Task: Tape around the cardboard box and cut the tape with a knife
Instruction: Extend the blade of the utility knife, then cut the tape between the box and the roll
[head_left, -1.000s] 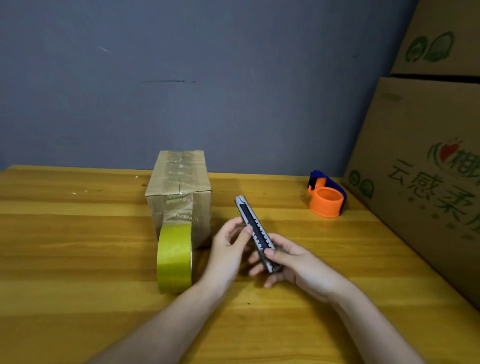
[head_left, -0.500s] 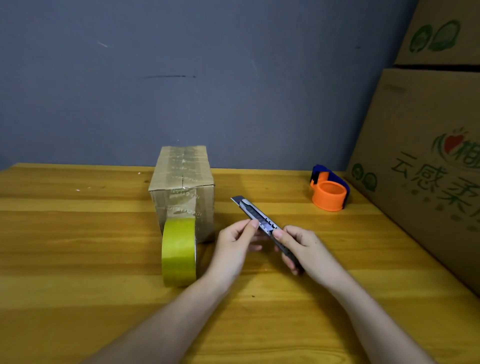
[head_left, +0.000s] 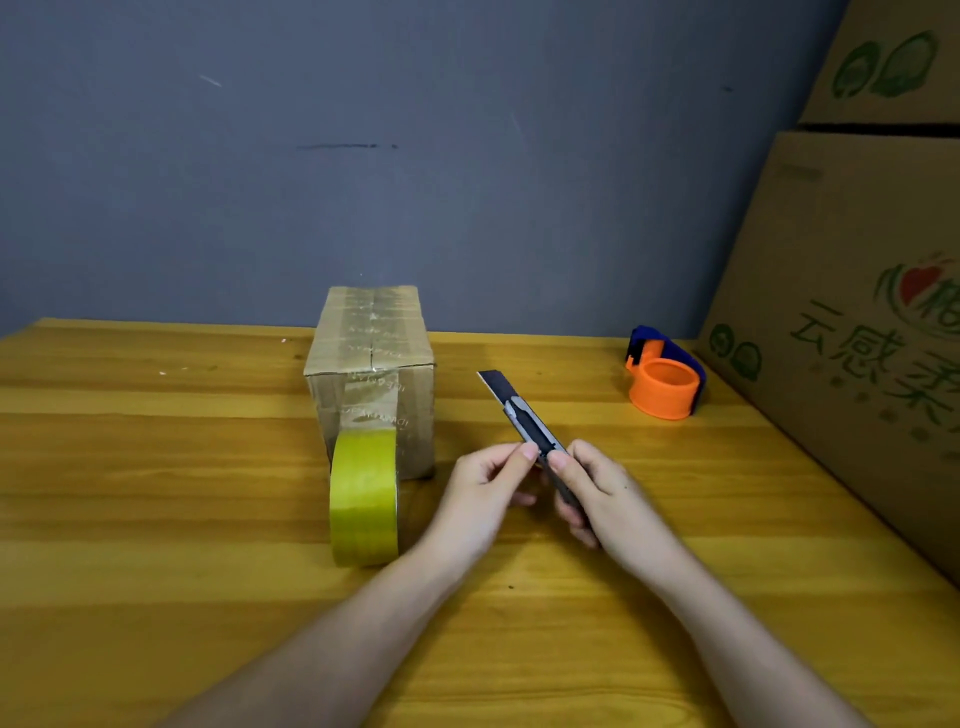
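A small cardboard box (head_left: 371, 358) wrapped in clear tape stands on the wooden table (head_left: 156, 467). A yellow tape roll (head_left: 363, 496) stands on edge against the box's near face, with a strip of tape running up from it onto the box. My right hand (head_left: 597, 493) grips the handle of a utility knife (head_left: 530, 421), whose dark blade sticks out toward the far left. My left hand (head_left: 483, 493) pinches the knife's body with thumb and forefinger, just right of the tape roll.
An orange and blue tape dispenser (head_left: 667, 374) sits at the back right of the table. Large printed cardboard cartons (head_left: 857, 312) are stacked along the right edge. A grey wall stands behind the table.
The knife's blade has slid out from the handle. Both hands with the knife have shifted slightly to the right and the knife has tilted lower.
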